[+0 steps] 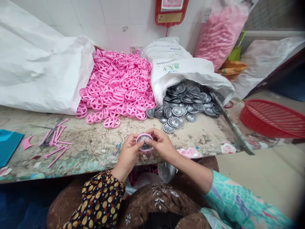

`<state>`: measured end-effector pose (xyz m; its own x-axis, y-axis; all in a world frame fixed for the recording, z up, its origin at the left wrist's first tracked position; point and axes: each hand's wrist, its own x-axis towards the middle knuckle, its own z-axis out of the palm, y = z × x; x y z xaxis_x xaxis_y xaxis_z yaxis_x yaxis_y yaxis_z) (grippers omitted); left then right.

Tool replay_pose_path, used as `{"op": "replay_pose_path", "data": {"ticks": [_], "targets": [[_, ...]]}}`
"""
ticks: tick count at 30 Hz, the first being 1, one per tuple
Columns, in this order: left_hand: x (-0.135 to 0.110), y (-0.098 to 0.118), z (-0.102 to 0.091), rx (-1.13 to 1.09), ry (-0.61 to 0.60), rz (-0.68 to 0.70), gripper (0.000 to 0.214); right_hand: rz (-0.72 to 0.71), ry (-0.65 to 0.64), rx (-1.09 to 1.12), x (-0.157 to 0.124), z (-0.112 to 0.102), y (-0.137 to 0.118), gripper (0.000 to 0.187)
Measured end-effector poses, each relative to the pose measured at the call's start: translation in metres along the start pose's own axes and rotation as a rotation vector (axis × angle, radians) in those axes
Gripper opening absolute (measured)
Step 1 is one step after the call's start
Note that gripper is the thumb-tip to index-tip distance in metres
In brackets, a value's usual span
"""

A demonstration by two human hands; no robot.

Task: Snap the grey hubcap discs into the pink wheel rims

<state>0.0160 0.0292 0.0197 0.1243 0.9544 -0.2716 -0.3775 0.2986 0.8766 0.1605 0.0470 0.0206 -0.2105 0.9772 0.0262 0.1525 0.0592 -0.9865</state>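
Between both hands, over the front edge of the worktable (95, 140), is a small toy wheel (144, 137) with a pink rim and a grey disc in it. My left hand (128, 151) is closed on its left side, thumb on the disc's face. My right hand (163, 144) grips the right side, its thumb also pressing the disc. A large heap of pink wheel rings (121, 82) with crossed spokes lies beyond the hands. To its right, grey discs (188, 95) spill out of a white sack (164, 70).
Pink rods (57, 136) lie at the left near a blue sheet (9, 146). A white sack (43, 63) stands behind them. At the right are a long worn bar (231, 124), a red basket (271, 117) and a clear bag of pink parts (219, 31). Pink-and-white stickers (190, 152) lie along the edge.
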Motion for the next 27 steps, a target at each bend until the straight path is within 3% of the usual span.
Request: {"op": "replay_pose_path", "data": {"ticks": [4,6,8,10,13,17,19,22,25,27], "targets": [[-0.004,0.006,-0.028,0.391,-0.164,-0.176,0.032,0.059,-0.234,-0.242,-0.026,-0.001,0.015,0.015],[-0.002,0.009,-0.044,0.567,-0.135,-0.154,0.035,-0.023,-0.344,-0.438,-0.044,-0.001,0.017,0.021],[0.004,0.012,-0.059,0.736,-0.034,-0.037,0.035,-0.132,-0.39,-0.606,-0.053,-0.005,0.015,0.03],[0.013,0.016,-0.071,0.968,0.081,0.138,0.03,-0.201,-0.333,-0.777,-0.05,-0.015,0.012,0.036],[0.03,0.027,-0.082,1.424,0.283,0.377,0.028,-0.185,-0.111,-1.161,-0.024,-0.044,0.012,0.038],[0.055,0.041,-0.09,1.889,0.511,0.45,0.032,-0.142,-0.065,-1.562,0.011,-0.076,0.02,0.034],[0.066,0.044,-0.094,1.987,0.51,0.434,0.03,-0.179,-0.087,-1.603,0.017,-0.081,0.023,0.028],[0.079,0.045,-0.104,2.022,0.4,0.45,0.029,-0.235,-0.076,-1.559,0.018,-0.079,0.024,0.027],[0.081,0.042,-0.116,1.893,0.295,0.52,0.026,-0.246,-0.073,-1.46,0.017,-0.074,0.023,0.027],[0.078,0.041,-0.123,1.759,0.356,0.578,0.026,-0.279,-0.051,-1.373,0.017,-0.072,0.021,0.028]]}}
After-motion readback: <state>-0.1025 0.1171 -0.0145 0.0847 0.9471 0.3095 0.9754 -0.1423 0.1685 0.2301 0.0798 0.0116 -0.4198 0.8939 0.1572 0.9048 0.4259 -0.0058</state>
